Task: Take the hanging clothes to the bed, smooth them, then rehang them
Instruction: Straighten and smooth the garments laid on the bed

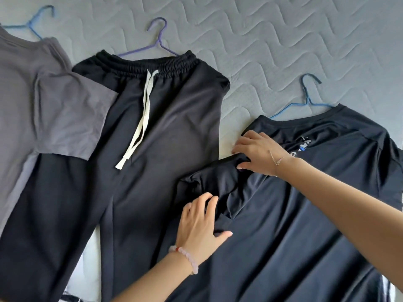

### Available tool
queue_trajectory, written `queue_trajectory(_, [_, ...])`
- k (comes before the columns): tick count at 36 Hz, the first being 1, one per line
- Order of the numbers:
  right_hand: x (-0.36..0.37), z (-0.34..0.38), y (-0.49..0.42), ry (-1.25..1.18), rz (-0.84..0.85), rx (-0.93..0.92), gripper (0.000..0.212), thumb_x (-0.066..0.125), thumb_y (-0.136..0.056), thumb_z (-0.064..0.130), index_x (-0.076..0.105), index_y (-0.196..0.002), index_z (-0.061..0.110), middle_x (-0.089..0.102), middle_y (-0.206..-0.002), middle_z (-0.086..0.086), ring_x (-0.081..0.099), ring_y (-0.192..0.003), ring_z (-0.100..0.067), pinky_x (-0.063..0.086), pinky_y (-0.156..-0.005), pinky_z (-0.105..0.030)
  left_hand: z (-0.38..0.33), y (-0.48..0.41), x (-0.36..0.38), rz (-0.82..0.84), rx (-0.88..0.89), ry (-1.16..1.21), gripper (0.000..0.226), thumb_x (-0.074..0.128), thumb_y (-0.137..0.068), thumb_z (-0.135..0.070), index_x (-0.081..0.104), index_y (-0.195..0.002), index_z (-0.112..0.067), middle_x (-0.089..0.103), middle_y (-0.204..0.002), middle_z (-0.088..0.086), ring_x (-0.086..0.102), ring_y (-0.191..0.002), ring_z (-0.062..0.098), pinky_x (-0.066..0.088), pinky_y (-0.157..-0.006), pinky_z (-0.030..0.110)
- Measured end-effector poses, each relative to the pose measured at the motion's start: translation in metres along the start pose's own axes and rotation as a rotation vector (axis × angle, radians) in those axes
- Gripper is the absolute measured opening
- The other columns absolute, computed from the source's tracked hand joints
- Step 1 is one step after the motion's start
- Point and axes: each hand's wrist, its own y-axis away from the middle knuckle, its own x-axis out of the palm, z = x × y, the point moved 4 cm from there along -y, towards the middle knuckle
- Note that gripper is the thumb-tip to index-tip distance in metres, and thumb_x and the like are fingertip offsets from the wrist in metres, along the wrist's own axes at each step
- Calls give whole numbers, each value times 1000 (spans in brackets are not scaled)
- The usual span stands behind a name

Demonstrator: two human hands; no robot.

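Hangers (139, 50) (287, 110) (35, 31) three, garments (21, 94) (163, 127) three, two hands (200, 221) (255, 153) gripping shirt (316, 203)

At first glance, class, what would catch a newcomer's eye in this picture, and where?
Both hands work at lower centre: the left hand and right hand grip the crumpled sleeve of the black T-shirt on the right. In the middle lie black trousers with a white drawstring, and a grey T-shirt overlaps them at the left.

I count three hangers (one purple hanger (161, 41), one pale blue hanger (29, 23), one dark blue hanger (308, 100)). There are two shirts, a grey T-shirt (21, 83) and a navy T-shirt (305, 214), and one pair of trousers (163, 127).
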Motion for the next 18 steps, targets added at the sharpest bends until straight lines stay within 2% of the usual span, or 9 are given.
queue_trajectory(2, [2,-2,-2,13,-9,10,36,59,-85,43,56,-115,25,56,-114,9,42,-116,-17,36,-90,-32,0,6,4,13,15,-20,82,75,-49,-65,64,-113,-14,64,-113,1,66,-93,16,55,-77,27])
queue_trajectory(4, [6,-6,-1,44,-4,17,27,57,-88,39,58,-108,21,58,-109,6,45,-111,-17,34,-86,-30,3,10,5,-3,11,-27,74,82,-47,-56,67,-108,-16,66,-107,-1,67,-86,15,55,-68,24])
queue_trajectory(7, [11,-11,1,28,-23,38,23,56,-90,35,60,-103,17,59,-103,3,48,-106,-20,33,-81,-30,13,14,0,-68,-8,7,49,89,-47,-35,68,-88,-20,65,-85,-7,64,-69,12,50,-50,19])
queue_trajectory(9, [8,-14,1,-55,-85,85,20,58,-90,31,63,-101,15,60,-99,-1,53,-101,-24,35,-78,-32,21,13,-7,-141,4,47,26,85,-59,-23,64,-72,-18,60,-68,-7,60,-57,12,43,-41,19])
queue_trajectory(11, [1,-18,-1,-123,-175,148,19,59,-89,27,66,-99,13,59,-96,-5,56,-97,-28,36,-73,-33,33,11,-19,-228,0,88,15,71,-74,-19,59,-67,-14,56,-61,-5,57,-53,15,41,-38,21])
queue_trajectory(14, [-12,-21,-3,-172,-295,232,19,59,-89,25,70,-99,12,57,-98,-9,58,-92,-32,37,-64,-32,53,0,-41,-317,-63,188,21,46,-84,-23,59,-74,-10,57,-66,-1,57,-59,18,44,-42,28])
queue_trajectory(16, [-17,-20,-6,-181,-326,266,21,58,-90,27,71,-99,13,55,-101,-11,57,-90,-34,42,-63,-35,68,-11,-58,-386,-145,263,23,43,-85,-26,58,-77,-10,56,-72,2,52,-65,18,42,-46,30])
queue_trajectory(18, [-20,-18,-13,-168,-303,312,23,54,-92,30,71,-101,16,57,-102,-10,59,-88,-37,41,-64,-35,83,-29,-77,-471,-213,270,23,47,-87,-26,54,-72,-9,52,-73,5,46,-65,21,38,-50,32])
